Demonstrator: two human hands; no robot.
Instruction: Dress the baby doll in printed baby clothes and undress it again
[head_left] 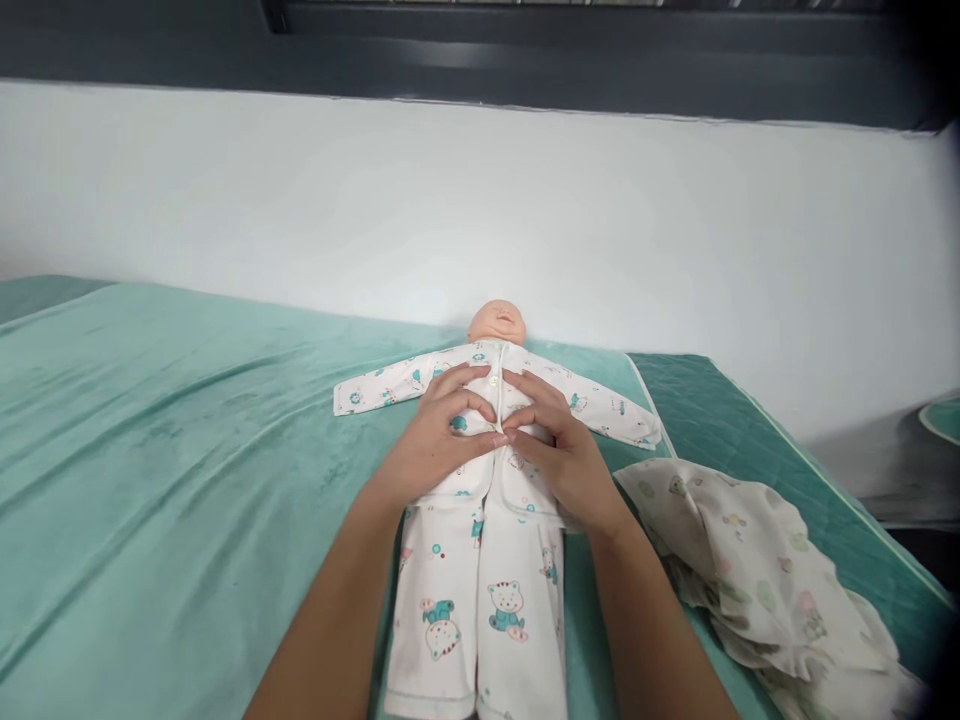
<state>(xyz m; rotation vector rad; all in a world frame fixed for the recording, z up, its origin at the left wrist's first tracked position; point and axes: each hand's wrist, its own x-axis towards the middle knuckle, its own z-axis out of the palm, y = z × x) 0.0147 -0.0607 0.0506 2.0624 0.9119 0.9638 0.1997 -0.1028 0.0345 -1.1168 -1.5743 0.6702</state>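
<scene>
Soft, even light on the white wall [480, 210], grey shadow low at right, dark blurred right-hand corners.

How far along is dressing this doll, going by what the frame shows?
Looks done: the doll has the printed pajama top over its torso, sleeves spread, and matching pants laid below. In hand: the left hand and right hand work the front edges, below a visible button; whether it is fastened is unclear. Probably left: closing the lower front, which parts toward the hem.
</scene>
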